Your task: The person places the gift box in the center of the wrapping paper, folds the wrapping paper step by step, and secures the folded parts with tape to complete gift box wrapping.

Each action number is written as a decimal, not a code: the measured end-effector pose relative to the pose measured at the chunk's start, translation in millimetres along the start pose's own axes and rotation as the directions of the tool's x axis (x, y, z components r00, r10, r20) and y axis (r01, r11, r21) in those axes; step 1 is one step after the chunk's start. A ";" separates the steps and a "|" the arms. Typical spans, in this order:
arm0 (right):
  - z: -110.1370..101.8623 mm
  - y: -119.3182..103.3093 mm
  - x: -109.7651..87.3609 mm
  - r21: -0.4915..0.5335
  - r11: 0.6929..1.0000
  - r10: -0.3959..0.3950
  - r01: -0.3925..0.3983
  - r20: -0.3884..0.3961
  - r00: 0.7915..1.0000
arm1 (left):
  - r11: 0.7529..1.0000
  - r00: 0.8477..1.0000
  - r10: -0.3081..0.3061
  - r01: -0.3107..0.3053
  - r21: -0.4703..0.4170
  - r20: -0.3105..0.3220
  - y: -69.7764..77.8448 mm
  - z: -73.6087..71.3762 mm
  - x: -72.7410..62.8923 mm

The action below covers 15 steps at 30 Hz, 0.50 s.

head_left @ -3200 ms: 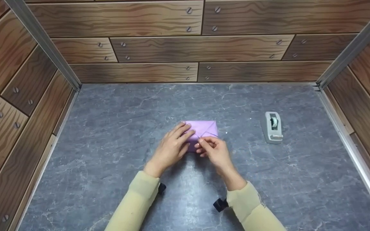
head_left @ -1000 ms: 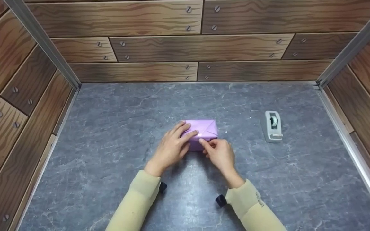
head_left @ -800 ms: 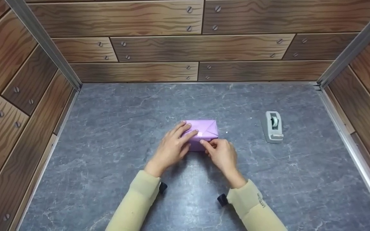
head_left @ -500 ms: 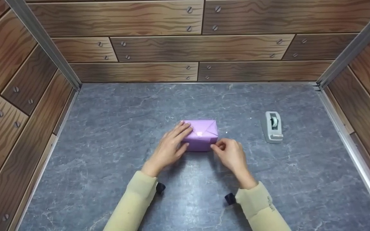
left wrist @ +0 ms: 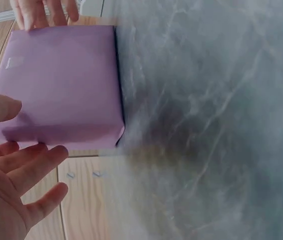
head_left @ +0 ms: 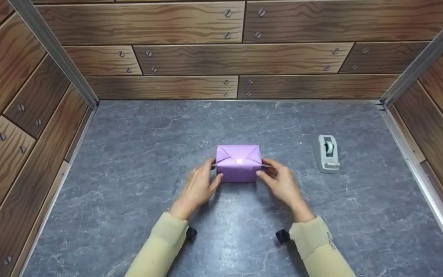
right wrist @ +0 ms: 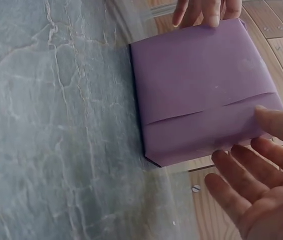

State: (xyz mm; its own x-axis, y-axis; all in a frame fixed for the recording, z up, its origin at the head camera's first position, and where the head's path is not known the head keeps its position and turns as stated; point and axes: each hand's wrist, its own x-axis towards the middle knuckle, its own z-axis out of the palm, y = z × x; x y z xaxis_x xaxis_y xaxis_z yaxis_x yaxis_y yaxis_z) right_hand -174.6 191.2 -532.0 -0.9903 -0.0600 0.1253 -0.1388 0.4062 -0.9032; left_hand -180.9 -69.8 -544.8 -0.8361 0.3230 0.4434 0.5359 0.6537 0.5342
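A box wrapped in purple paper (head_left: 238, 169) sits mid-table, its folded flaps meeting in a V on top with a shiny piece of tape there. My left hand (head_left: 198, 186) holds its left side, thumb on the near face and fingers along the side. On the opposite side my right hand (head_left: 283, 182) holds it the same way. The left wrist view shows the left thumb (left wrist: 6, 107) on the purple paper and fingertips at the box's edge. A paper seam crosses the box (right wrist: 201, 80) in the right wrist view, near the right thumb (right wrist: 274, 120).
A grey tape dispenser (head_left: 328, 154) with a roll in it stands to the right on the grey marbled tabletop (head_left: 148, 127). Wood-patterned walls (head_left: 190, 59) with metal corner posts enclose the back and sides.
My left hand has slid off the top of the box to its left side. My right hand has moved from the near face to the right side, uncovering the folded top.
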 end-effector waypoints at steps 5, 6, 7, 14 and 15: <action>-0.3 0.5 2.1 0.078 0.996 0.032 -0.031 -0.011 0.999 | 0.997 1.000 -0.024 0.024 -0.071 0.010 2.6 1.5 0.1; -0.7 0.4 2.5 0.093 0.995 0.037 -0.035 -0.018 0.999 | 0.996 1.000 -0.028 0.029 -0.089 0.013 3.1 1.4 0.4; -1.1 0.2 2.9 0.111 0.993 0.044 -0.041 -0.022 0.999 | 0.994 0.999 -0.032 0.033 -0.105 0.014 3.4 1.4 0.7; -7.5 -24.8 0.5 0.171 0.979 0.120 -0.114 -0.026 0.992 | 0.980 0.999 -0.051 0.049 -0.193 -0.006 6.3 -0.5 4.4; -7.9 -25.1 1.7 0.168 0.978 0.134 -0.128 -0.024 0.991 | 0.977 0.998 -0.062 0.060 -0.205 -0.001 6.7 -0.5 5.4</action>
State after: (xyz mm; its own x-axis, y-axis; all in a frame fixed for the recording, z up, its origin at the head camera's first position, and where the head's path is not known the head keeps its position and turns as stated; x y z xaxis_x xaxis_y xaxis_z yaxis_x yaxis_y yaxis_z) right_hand -172.8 188.1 -505.9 -0.9998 0.0166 0.0131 -0.0085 0.2518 -0.9677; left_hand -181.8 -64.0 -538.5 -0.8674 0.2818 0.4102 0.4974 0.5177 0.6961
